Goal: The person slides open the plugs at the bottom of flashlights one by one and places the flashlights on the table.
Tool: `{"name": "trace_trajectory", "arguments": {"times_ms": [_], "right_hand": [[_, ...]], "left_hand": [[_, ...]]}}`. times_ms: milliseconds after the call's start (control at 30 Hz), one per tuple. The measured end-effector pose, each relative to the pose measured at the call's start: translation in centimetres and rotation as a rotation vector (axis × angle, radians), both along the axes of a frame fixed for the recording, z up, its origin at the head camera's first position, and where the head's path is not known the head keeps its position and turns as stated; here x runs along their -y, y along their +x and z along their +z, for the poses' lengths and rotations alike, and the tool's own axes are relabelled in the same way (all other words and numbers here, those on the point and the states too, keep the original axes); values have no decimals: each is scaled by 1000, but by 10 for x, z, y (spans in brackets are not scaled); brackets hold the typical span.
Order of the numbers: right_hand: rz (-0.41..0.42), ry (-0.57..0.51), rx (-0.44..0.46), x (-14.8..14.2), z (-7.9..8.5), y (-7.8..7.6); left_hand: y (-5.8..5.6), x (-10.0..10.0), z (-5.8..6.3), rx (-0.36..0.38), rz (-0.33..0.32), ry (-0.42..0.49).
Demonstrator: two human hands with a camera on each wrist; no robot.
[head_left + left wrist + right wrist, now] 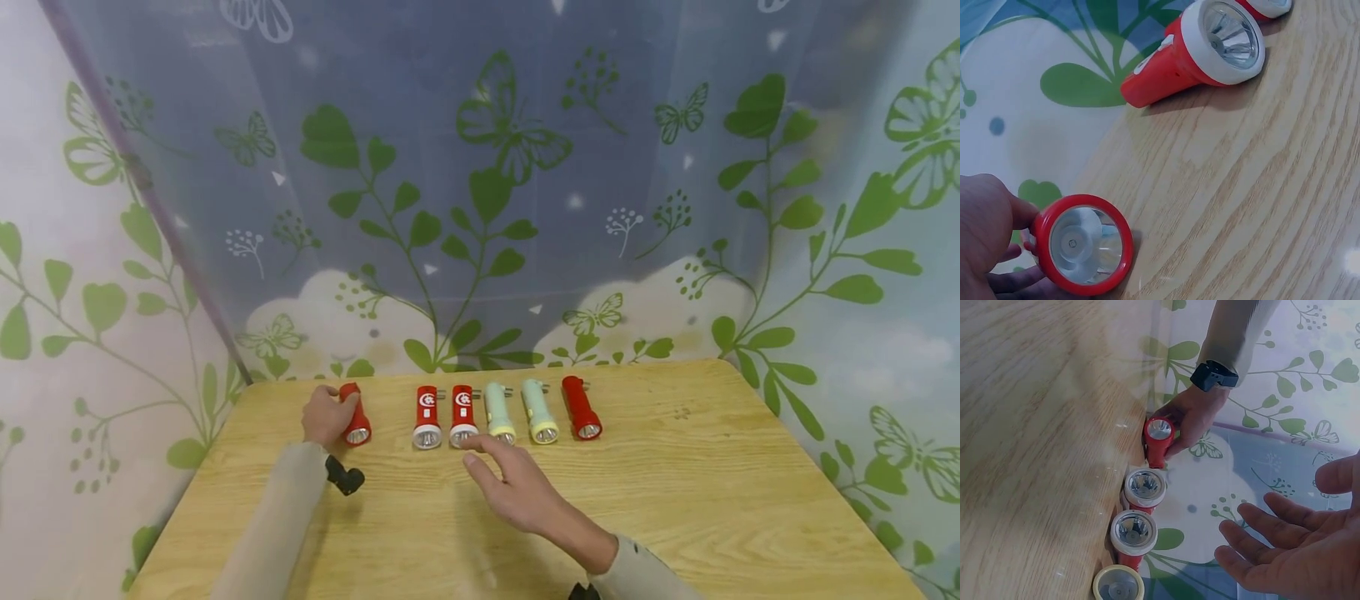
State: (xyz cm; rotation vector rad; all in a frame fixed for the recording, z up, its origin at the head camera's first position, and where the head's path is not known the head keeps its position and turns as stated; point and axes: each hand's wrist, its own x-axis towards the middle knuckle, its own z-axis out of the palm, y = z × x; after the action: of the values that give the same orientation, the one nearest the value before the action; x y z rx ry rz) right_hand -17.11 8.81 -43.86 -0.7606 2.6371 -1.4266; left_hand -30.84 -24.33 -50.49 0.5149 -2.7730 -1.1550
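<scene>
My left hand (327, 417) grips an all-red flashlight (356, 415) at the left end of a row, thumb and fingers around its body. In the left wrist view, the lens of that red flashlight (1088, 245) faces the camera beside the fingers. My right hand (517, 487) hovers in front of the row with its fingers spread and nothing in them; the right wrist view shows its palm (1310, 550) bare. Nearest to it are a red flashlight with a white rim (462, 412) and a pale green flashlight (498, 410), whose head the fingers partly overlap in the head view.
Along the back of the wooden table (675, 500) lie another white-rimmed red flashlight (427, 414), a second pale green flashlight (537, 408) and an all-red flashlight (581, 407), lenses toward me. A leaf-printed curtain (480, 208) hangs right behind the table's back edge.
</scene>
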Motion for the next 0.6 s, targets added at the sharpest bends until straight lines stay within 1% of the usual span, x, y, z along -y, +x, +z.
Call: {"name": "trace_trajectory", "arguments": {"times_ms": [167, 267, 333, 433, 600], "right_hand": [[11, -9, 20, 0, 3, 0], [16, -11, 24, 0, 4, 0], [20, -16, 19, 0, 4, 0], [18, -17, 28, 0, 3, -1], [14, -23, 61, -1, 3, -2]], "left_hand": [[5, 0, 7, 33, 2, 61], [6, 2, 9, 45, 3, 105], [6, 4, 7, 39, -5, 135], [7, 7, 5, 12, -13, 198], [7, 12, 3, -14, 0, 303]]}}
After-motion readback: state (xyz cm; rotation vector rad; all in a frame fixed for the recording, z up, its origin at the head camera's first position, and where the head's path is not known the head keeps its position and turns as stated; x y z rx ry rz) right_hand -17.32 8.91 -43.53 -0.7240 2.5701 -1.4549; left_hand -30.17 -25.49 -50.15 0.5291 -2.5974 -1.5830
